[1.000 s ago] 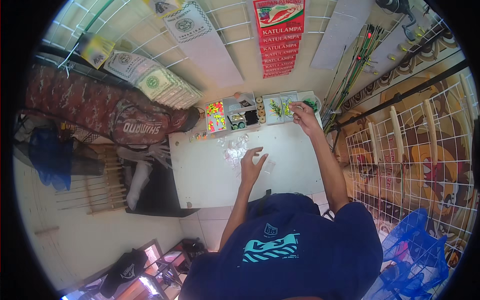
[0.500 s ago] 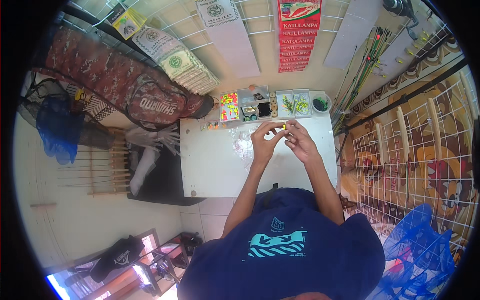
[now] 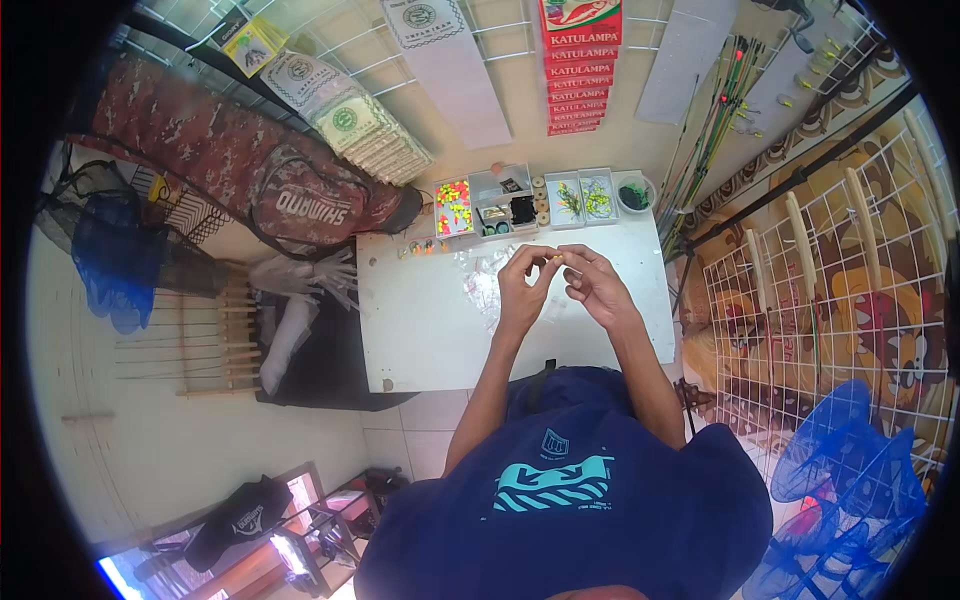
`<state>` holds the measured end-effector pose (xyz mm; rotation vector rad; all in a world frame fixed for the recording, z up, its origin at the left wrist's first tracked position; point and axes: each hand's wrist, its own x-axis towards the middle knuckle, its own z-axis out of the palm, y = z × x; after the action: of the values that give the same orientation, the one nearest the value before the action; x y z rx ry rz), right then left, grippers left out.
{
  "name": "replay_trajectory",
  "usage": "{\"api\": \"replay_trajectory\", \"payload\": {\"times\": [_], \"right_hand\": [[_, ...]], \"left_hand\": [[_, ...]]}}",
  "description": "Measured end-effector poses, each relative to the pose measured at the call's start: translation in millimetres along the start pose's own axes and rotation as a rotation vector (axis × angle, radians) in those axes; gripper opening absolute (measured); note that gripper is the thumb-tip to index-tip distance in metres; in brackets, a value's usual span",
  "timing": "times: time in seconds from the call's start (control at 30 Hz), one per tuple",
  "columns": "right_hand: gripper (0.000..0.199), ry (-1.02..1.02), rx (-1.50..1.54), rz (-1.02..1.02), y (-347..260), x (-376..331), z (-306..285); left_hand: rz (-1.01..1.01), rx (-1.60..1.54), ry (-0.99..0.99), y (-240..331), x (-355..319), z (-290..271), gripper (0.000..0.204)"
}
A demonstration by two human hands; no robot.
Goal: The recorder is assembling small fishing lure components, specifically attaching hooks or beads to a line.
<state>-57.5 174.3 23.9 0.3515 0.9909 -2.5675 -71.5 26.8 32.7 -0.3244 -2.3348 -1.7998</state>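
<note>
Both hands meet over the far middle of the white table point(image 3: 430, 350). My left hand point(image 3: 523, 288) pinches a tiny yellow piece point(image 3: 558, 259) between thumb and forefinger. From the other side my right hand point(image 3: 598, 288) closes its thumb and forefinger on the same spot, the remaining fingers curled. What kind of piece it is cannot be made out, as the fingertips cover most of it. Clear plastic packets point(image 3: 483, 285) lie on the table beside my left hand.
Along the table's back edge stand a tray of red and yellow pieces point(image 3: 454, 208), a compartment box point(image 3: 490, 184), thread spools point(image 3: 541, 203), boxes of green-yellow pieces point(image 3: 597, 196) and a round tub point(image 3: 636, 194). Several small orange lures point(image 3: 428, 246) lie near the tray. Fishing rods point(image 3: 708, 145) lean at right.
My fingertips have drawn closer around the yellow piece, so less of it shows. The whole view has shifted slightly.
</note>
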Motion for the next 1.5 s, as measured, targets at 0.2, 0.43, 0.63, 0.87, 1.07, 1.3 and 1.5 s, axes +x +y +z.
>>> {"api": "replay_trajectory", "payload": {"times": [0.2, 0.43, 0.63, 0.87, 1.07, 1.3, 1.5], "right_hand": [[0.033, 0.035, -0.208, -0.122, -11.2, -12.4, 5.0], [0.02, 0.059, -0.678, -0.318, -13.5, -10.0, -5.4], [0.016, 0.1, -0.749, -0.337, -16.6, -13.7, -4.3], [0.014, 0.149, -0.81, -0.364, -31.3, -23.6, -15.6], [0.022, 0.389, -1.095, -0.578, -46.4, -28.7, -20.4], [0.033, 0.053, -1.186, -0.711, -35.3, -17.7, 23.6], [0.015, 0.072, -1.217, -0.799, -25.2, -18.5, 30.9]], "left_hand": [[-0.167, -0.31, -0.073, -8.3, -1.4, 0.4, 0.015], [-0.311, -0.374, -0.22, -2.9, 2.2, -2.3, 0.015], [-0.308, -0.345, -0.14, -6.0, 4.5, -5.0, 0.016], [-0.306, -0.334, 0.031, -3.9, 5.1, -18.1, 0.016], [-0.257, -0.306, 0.009, -5.9, 2.3, -22.0, 0.015], [-0.301, -0.312, -0.106, 1.8, -0.3, -17.7, 0.016], [-0.297, -0.315, -0.095, 9.4, -1.8, -19.9, 0.017]]}}
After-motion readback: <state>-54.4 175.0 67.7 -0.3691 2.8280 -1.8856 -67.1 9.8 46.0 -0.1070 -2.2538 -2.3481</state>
